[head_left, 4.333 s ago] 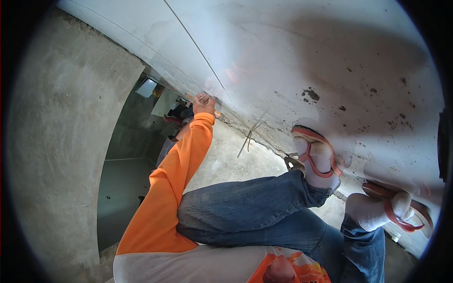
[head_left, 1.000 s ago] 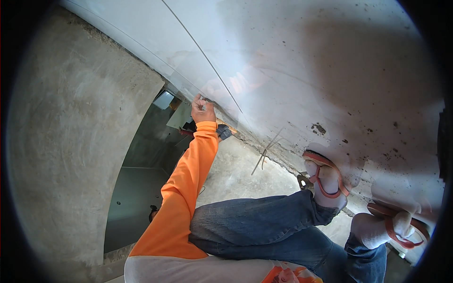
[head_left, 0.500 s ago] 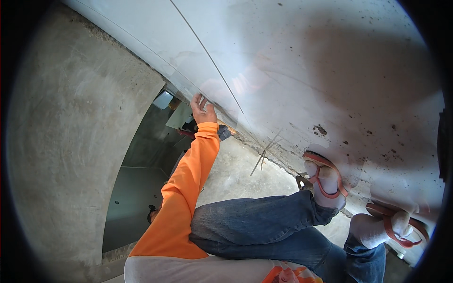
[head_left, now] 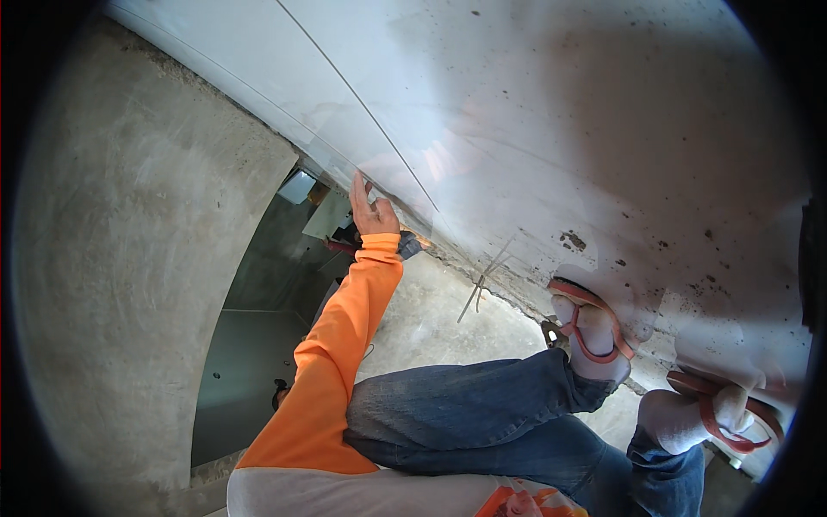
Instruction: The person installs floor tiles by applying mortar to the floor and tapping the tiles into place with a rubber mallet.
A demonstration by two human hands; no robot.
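Note:
My left hand [head_left: 374, 212], at the end of an orange sleeve [head_left: 338, 332], is at the edge of a large white glossy tiled surface [head_left: 336, 112]. One or two fingers point straight along that edge; the others bend loosely. I see nothing held, and whether the fingertips touch the tile I cannot tell. Right by the wrist lies a small dark grey thing [head_left: 410, 246], partly hidden by the sleeve. A pale, flat, greenish panel [head_left: 326, 217] is just left of the hand. My right hand is out of view.
My jeans-clad legs [head_left: 465, 405] and sandalled feet [head_left: 599, 340] lie at the right. Thin crossed wires [head_left: 474, 293] stick up by the rough tile edge. A dark recess [head_left: 258, 336] opens between the left concrete surface [head_left: 129, 258] and my arm. A small black object [head_left: 280, 388] shows beside my sleeve.
My left hand has drawn back slightly from the tile edge. Its raised fingers are closer together, while the others bend more.

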